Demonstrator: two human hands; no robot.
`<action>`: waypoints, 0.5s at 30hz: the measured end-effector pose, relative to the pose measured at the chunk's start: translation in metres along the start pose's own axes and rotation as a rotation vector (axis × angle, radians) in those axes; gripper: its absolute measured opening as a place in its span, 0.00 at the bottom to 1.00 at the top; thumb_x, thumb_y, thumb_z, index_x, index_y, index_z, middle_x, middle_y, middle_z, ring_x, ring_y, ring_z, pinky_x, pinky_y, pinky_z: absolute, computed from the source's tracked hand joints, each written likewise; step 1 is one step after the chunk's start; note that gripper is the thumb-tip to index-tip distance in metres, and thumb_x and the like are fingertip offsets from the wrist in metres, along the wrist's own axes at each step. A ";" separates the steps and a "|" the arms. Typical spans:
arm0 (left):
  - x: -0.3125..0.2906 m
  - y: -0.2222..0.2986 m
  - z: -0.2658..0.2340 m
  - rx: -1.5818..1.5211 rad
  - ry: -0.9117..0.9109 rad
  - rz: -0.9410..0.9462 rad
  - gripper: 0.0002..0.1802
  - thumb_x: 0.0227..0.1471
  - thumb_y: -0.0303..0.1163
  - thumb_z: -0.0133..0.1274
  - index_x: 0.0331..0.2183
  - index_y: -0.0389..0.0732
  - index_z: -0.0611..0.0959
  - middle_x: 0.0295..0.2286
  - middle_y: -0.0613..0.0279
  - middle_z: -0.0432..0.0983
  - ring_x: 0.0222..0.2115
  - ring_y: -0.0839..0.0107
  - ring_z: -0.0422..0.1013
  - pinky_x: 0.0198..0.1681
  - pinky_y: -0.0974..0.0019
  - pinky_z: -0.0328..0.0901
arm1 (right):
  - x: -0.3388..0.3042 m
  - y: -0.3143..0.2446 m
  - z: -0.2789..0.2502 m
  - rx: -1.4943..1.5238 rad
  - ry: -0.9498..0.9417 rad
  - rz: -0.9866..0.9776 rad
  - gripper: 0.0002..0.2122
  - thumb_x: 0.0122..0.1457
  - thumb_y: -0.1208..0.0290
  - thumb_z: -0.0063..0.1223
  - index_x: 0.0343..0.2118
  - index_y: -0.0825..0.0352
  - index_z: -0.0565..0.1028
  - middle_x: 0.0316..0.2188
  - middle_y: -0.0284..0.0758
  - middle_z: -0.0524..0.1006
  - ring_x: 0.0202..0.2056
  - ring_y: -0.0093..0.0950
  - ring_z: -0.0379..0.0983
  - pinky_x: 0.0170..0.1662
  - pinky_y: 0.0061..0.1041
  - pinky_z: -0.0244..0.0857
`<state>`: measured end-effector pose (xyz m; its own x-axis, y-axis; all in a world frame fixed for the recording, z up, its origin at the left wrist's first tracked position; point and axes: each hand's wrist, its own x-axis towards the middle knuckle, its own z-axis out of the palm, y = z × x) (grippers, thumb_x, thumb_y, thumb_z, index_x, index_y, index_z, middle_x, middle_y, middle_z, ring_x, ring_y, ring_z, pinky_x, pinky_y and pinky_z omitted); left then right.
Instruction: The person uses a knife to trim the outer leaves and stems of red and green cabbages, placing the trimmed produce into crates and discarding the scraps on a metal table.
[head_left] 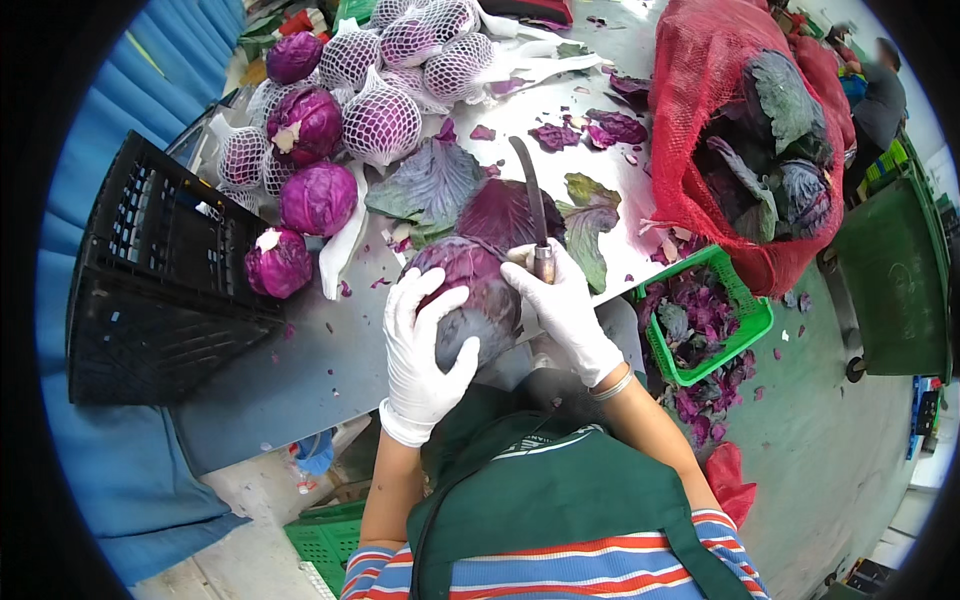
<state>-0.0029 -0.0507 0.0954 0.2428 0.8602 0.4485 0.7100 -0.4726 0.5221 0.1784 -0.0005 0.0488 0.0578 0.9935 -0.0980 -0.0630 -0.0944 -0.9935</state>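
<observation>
At the near edge of the grey table (330, 360), the person's left hand (425, 345), in a white glove, wraps around a red cabbage (475, 300) and holds it against the tabletop. The right hand (565, 305), also gloved, is closed around the handle of a knife (533, 205), whose dark curved blade points away across the table, just above the cabbage.

Toward the far left of the table lie cabbages sleeved in white foam netting (382, 122), bunched together, with a few bare red cabbages (318, 197) beside them. A black plastic crate (150, 290) stands on its side at the left edge. On the right, a large red mesh sack (745, 150) sags open, holding untrimmed cabbages with dark outer leaves. Below it, on the floor, a green basket (705, 315) holds purple leaf trimmings, and more scraps lie around it. Loose outer leaves (430, 185) are spread on the table behind the held cabbage.
</observation>
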 end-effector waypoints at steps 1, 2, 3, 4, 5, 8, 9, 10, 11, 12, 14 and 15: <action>-0.005 -0.002 -0.001 -0.028 0.009 -0.002 0.26 0.37 0.28 0.56 0.44 0.41 0.75 0.50 0.53 0.63 0.56 0.50 0.55 0.62 0.49 0.47 | 0.001 0.002 -0.002 -0.029 -0.011 0.041 0.15 0.50 0.66 0.65 0.36 0.68 0.73 0.28 0.28 0.73 0.31 0.18 0.68 0.37 0.20 0.65; -0.010 -0.003 0.000 -0.065 0.041 -0.019 0.24 0.33 0.27 0.54 0.40 0.41 0.75 0.48 0.53 0.64 0.56 0.49 0.55 0.62 0.47 0.47 | 0.001 0.002 -0.002 0.008 -0.017 0.064 0.15 0.50 0.66 0.65 0.36 0.68 0.73 0.28 0.28 0.73 0.30 0.18 0.67 0.37 0.20 0.65; -0.014 -0.004 -0.002 -0.078 0.021 -0.004 0.24 0.33 0.27 0.54 0.40 0.42 0.75 0.48 0.54 0.64 0.56 0.49 0.56 0.62 0.47 0.47 | 0.002 0.000 -0.001 0.045 -0.022 0.088 0.16 0.50 0.65 0.65 0.37 0.67 0.73 0.28 0.28 0.72 0.30 0.18 0.67 0.37 0.20 0.64; -0.016 -0.007 -0.005 -0.092 0.001 0.016 0.23 0.33 0.26 0.54 0.39 0.42 0.75 0.48 0.54 0.64 0.56 0.49 0.56 0.62 0.47 0.47 | 0.004 -0.002 -0.002 0.083 -0.024 0.108 0.16 0.49 0.65 0.66 0.37 0.67 0.74 0.28 0.27 0.72 0.30 0.17 0.66 0.36 0.20 0.64; -0.016 -0.008 -0.008 -0.107 -0.020 0.036 0.23 0.33 0.26 0.54 0.39 0.42 0.76 0.48 0.54 0.64 0.56 0.49 0.56 0.62 0.47 0.47 | 0.007 -0.004 -0.002 0.019 -0.062 0.064 0.17 0.49 0.65 0.66 0.38 0.67 0.74 0.28 0.28 0.72 0.30 0.17 0.66 0.36 0.19 0.64; -0.010 -0.010 -0.013 -0.150 -0.055 0.066 0.21 0.32 0.26 0.54 0.36 0.42 0.77 0.48 0.54 0.66 0.55 0.50 0.58 0.62 0.48 0.48 | 0.014 -0.016 -0.001 -0.176 -0.229 -0.051 0.21 0.49 0.63 0.67 0.43 0.67 0.73 0.30 0.28 0.72 0.32 0.16 0.65 0.39 0.17 0.63; -0.009 -0.012 -0.015 -0.164 -0.067 0.075 0.20 0.31 0.25 0.54 0.35 0.42 0.77 0.48 0.54 0.67 0.55 0.50 0.58 0.62 0.49 0.48 | 0.010 -0.019 0.001 -0.103 -0.222 0.003 0.20 0.50 0.65 0.66 0.44 0.68 0.73 0.30 0.26 0.69 0.32 0.15 0.63 0.39 0.15 0.61; -0.008 -0.015 -0.016 -0.209 -0.061 0.055 0.17 0.34 0.26 0.55 0.33 0.41 0.77 0.47 0.54 0.68 0.55 0.50 0.59 0.61 0.49 0.49 | 0.006 -0.022 0.005 -0.031 -0.216 0.052 0.19 0.51 0.68 0.64 0.45 0.68 0.73 0.30 0.23 0.67 0.32 0.14 0.62 0.38 0.14 0.60; -0.009 -0.016 -0.015 -0.213 -0.051 0.053 0.15 0.35 0.26 0.56 0.33 0.41 0.77 0.47 0.54 0.68 0.55 0.50 0.59 0.61 0.49 0.49 | 0.002 -0.022 0.009 0.041 -0.210 0.101 0.18 0.52 0.70 0.63 0.46 0.69 0.73 0.30 0.21 0.65 0.32 0.12 0.60 0.38 0.12 0.59; -0.011 -0.018 -0.014 -0.218 -0.041 0.050 0.14 0.37 0.27 0.56 0.32 0.41 0.77 0.47 0.54 0.68 0.56 0.50 0.59 0.61 0.49 0.49 | -0.001 -0.019 0.010 -0.003 -0.173 0.091 0.18 0.52 0.70 0.63 0.46 0.67 0.73 0.29 0.21 0.65 0.32 0.12 0.60 0.38 0.12 0.59; -0.014 -0.018 -0.013 -0.223 -0.041 0.046 0.10 0.43 0.29 0.58 0.30 0.40 0.75 0.47 0.54 0.68 0.57 0.49 0.59 0.61 0.50 0.49 | -0.007 -0.015 0.011 -0.029 -0.119 0.081 0.21 0.50 0.64 0.66 0.44 0.68 0.73 0.31 0.25 0.70 0.33 0.14 0.63 0.39 0.16 0.62; -0.016 -0.017 -0.011 -0.200 -0.007 0.044 0.10 0.43 0.30 0.59 0.30 0.41 0.75 0.47 0.54 0.68 0.56 0.48 0.59 0.61 0.48 0.49 | -0.009 -0.013 0.011 -0.041 -0.091 0.076 0.23 0.48 0.61 0.67 0.43 0.69 0.73 0.32 0.27 0.72 0.34 0.15 0.65 0.40 0.17 0.63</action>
<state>-0.0265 -0.0581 0.0878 0.2763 0.8387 0.4692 0.5529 -0.5381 0.6362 0.1680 -0.0074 0.0636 -0.0369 0.9849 -0.1694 -0.0224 -0.1703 -0.9851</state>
